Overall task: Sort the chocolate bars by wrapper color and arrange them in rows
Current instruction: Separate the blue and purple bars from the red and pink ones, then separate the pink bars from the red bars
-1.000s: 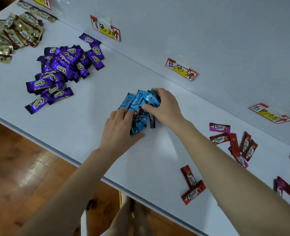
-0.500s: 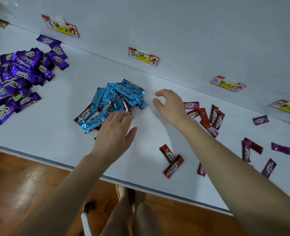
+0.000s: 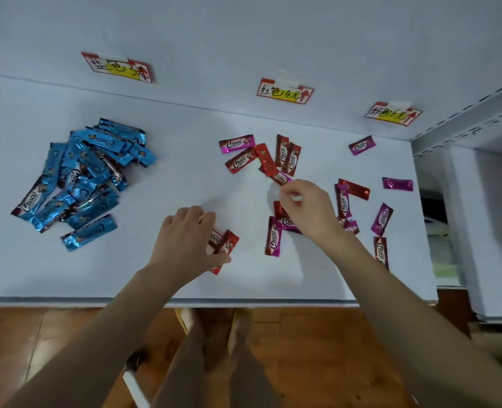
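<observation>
White table (image 3: 185,172), blue pile (image 3: 81,178) parked left. Left hand (image 3: 189,240) curled round two red bars (image 3: 227,244) near front edge. Right hand (image 3: 305,213) pinching tip of overlapped bar (image 3: 280,178) mid-table. Tip: peel singles off slowly (wrappers look slippery), reds under red label (image 3: 285,91).

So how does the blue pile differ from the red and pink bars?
The blue pile is one colour and heaped; the red and pink bars are mixed and scattered. The left hand and right hand grip red and pink bars, not the blue pile. Both read Choco.
</observation>
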Action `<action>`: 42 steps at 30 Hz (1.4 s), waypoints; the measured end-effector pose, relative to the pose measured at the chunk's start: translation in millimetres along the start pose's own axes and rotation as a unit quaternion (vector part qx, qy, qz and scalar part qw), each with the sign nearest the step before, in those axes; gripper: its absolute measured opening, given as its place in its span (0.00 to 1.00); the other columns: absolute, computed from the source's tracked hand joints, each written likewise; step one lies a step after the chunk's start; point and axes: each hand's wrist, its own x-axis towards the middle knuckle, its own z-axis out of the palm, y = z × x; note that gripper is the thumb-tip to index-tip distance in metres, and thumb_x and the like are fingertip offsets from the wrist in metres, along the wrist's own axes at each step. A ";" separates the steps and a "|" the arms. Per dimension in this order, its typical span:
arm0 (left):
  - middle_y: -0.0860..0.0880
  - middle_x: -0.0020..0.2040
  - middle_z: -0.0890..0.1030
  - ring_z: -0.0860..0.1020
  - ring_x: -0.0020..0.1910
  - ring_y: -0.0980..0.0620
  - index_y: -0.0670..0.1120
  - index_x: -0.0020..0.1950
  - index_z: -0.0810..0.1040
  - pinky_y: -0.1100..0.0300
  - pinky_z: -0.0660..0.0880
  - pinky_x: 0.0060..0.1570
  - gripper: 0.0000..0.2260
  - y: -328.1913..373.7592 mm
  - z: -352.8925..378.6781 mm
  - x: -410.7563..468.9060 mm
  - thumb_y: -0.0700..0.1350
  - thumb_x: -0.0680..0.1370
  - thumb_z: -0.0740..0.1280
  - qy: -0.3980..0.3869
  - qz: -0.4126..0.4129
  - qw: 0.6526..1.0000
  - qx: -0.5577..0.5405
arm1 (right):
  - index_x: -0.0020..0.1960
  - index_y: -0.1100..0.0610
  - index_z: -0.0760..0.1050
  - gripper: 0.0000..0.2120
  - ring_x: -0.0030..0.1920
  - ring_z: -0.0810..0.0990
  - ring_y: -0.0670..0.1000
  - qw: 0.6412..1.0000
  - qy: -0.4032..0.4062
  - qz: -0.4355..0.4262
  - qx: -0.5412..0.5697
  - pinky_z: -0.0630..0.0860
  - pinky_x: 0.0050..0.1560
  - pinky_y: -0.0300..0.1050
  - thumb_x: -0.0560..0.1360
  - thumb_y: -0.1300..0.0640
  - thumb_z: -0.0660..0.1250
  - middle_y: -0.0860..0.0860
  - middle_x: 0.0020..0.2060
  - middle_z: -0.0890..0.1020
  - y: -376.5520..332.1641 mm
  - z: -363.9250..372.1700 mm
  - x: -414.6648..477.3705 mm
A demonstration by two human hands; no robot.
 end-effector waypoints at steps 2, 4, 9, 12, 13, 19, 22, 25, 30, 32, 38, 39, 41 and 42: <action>0.48 0.63 0.70 0.68 0.63 0.48 0.47 0.67 0.67 0.56 0.65 0.60 0.31 3.0 3.0 0.6 0.65 0.71 0.66 -0.005 -0.016 0.999 0.031 | 0.53 0.64 0.77 0.09 0.51 0.77 0.53 1.000 -0.006 0.003 0.007 0.69 0.52 0.36 0.77 0.61 0.62 0.56 0.51 0.80 14.7 -5.1 -9.3; 0.48 0.57 0.71 0.70 0.57 0.49 0.47 0.62 0.69 0.58 0.67 0.55 0.27 8.1 3.0 2.7 0.64 0.71 0.67 -0.027 -0.034 0.998 0.043 | 0.52 0.65 0.77 0.08 0.47 0.76 0.50 1.000 -0.014 -0.002 0.007 0.68 0.49 0.35 0.77 0.62 0.63 0.56 0.49 0.80 26.3 -8.6 -16.1; 0.52 0.41 0.69 0.71 0.44 0.51 0.46 0.52 0.73 0.61 0.67 0.39 0.16 18.4 3.0 7.7 0.58 0.75 0.66 -0.113 -0.099 0.989 -0.003 | 0.49 0.68 0.78 0.07 0.47 0.77 0.54 0.998 -0.021 -0.063 0.005 0.67 0.46 0.37 0.75 0.65 0.64 0.59 0.47 0.80 38.5 -17.4 -16.0; 0.53 0.35 0.69 0.72 0.38 0.52 0.46 0.46 0.69 0.62 0.63 0.31 0.08 25.6 9.7 -1.4 0.50 0.78 0.62 -0.089 -0.112 0.988 -0.052 | 0.53 0.65 0.77 0.09 0.50 0.75 0.54 0.992 -0.049 -0.098 -0.059 0.68 0.49 0.41 0.75 0.61 0.65 0.59 0.49 0.79 45.5 -16.4 -2.6; 0.52 0.35 0.70 0.73 0.38 0.51 0.45 0.45 0.68 0.61 0.63 0.31 0.07 28.7 12.5 -5.4 0.48 0.79 0.62 -0.069 -0.114 0.988 -0.080 | 0.55 0.63 0.76 0.11 0.52 0.75 0.55 0.989 -0.064 -0.100 -0.088 0.69 0.51 0.44 0.75 0.59 0.66 0.58 0.50 0.78 48.4 -14.3 3.0; 0.44 0.37 0.75 0.72 0.34 0.48 0.40 0.47 0.70 0.60 0.65 0.31 0.04 46.9 16.4 -17.5 0.40 0.77 0.62 0.010 -0.151 0.954 -0.260 | 0.60 0.59 0.72 0.17 0.56 0.74 0.56 0.977 -0.137 -0.063 -0.152 0.69 0.51 0.45 0.75 0.53 0.66 0.57 0.55 0.75 56.5 -10.4 21.1; 0.45 0.39 0.75 0.74 0.35 0.49 0.43 0.49 0.68 0.61 0.67 0.30 0.03 55.4 9.4 -2.6 0.40 0.78 0.61 0.020 -0.167 0.934 -0.315 | 0.52 0.60 0.75 0.11 0.47 0.74 0.53 0.984 -0.121 -0.045 -0.120 0.65 0.41 0.42 0.74 0.53 0.67 0.55 0.48 0.76 59.1 -12.3 19.3; 0.42 0.45 0.79 0.79 0.42 0.43 0.43 0.52 0.68 0.61 0.70 0.33 0.03 64.7 3.0 25.2 0.39 0.78 0.59 0.042 -0.156 0.923 -0.348 | 0.46 0.60 0.73 0.05 0.38 0.72 0.50 0.998 -0.069 -0.006 -0.003 0.65 0.33 0.38 0.75 0.57 0.66 0.49 0.37 0.73 63.3 -18.6 6.1; 0.46 0.43 0.73 0.72 0.40 0.46 0.42 0.49 0.71 0.57 0.69 0.34 0.05 78.3 -9.7 92.9 0.39 0.80 0.56 0.107 -0.125 0.941 -0.295 | 0.39 0.55 0.67 0.09 0.30 0.71 0.46 0.984 -0.015 0.082 0.159 0.68 0.29 0.32 0.75 0.63 0.63 0.48 0.31 0.73 78.9 -28.6 -20.5; 0.45 0.38 0.72 0.71 0.39 0.45 0.41 0.44 0.69 0.55 0.65 0.37 0.10 81.1 -14.8 120.2 0.44 0.81 0.57 0.135 -0.125 0.955 -0.233 | 0.39 0.53 0.66 0.10 0.32 0.75 0.48 0.979 0.005 0.096 0.182 0.69 0.30 0.32 0.76 0.63 0.63 0.49 0.31 0.74 84.5 -29.5 -28.4; 0.44 0.36 0.73 0.72 0.38 0.44 0.40 0.40 0.69 0.55 0.66 0.33 0.18 80.1 -20.2 159.8 0.54 0.76 0.66 0.099 -0.156 0.968 -0.168 | 0.49 0.58 0.67 0.03 0.30 0.74 0.37 0.973 0.041 0.115 0.195 0.70 0.31 0.28 0.78 0.61 0.61 0.46 0.34 0.75 97.5 -38.3 -40.6; 0.45 0.33 0.72 0.72 0.36 0.45 0.40 0.37 0.68 0.56 0.64 0.31 0.18 78.9 -19.7 161.2 0.52 0.76 0.67 0.093 -0.150 0.968 -0.179 | 0.51 0.58 0.68 0.03 0.33 0.76 0.37 0.974 0.050 0.115 0.191 0.72 0.34 0.28 0.78 0.60 0.61 0.45 0.35 0.76 99.5 -41.8 -41.3; 0.47 0.30 0.68 0.70 0.33 0.46 0.42 0.32 0.65 0.57 0.61 0.27 0.19 76.9 -20.0 162.1 0.49 0.75 0.69 0.086 -0.141 0.966 -0.199 | 0.55 0.57 0.71 0.07 0.40 0.78 0.43 0.977 0.072 0.117 0.163 0.75 0.44 0.34 0.78 0.58 0.62 0.45 0.40 0.78 106.4 -47.7 -40.2; 0.47 0.29 0.67 0.69 0.31 0.47 0.43 0.30 0.64 0.58 0.60 0.26 0.19 76.6 -21.1 161.9 0.47 0.75 0.69 0.083 -0.135 0.965 -0.207 | 0.57 0.58 0.73 0.09 0.43 0.78 0.46 0.979 0.082 0.119 0.141 0.75 0.48 0.39 0.78 0.58 0.62 0.47 0.41 0.78 110.3 -50.8 -37.7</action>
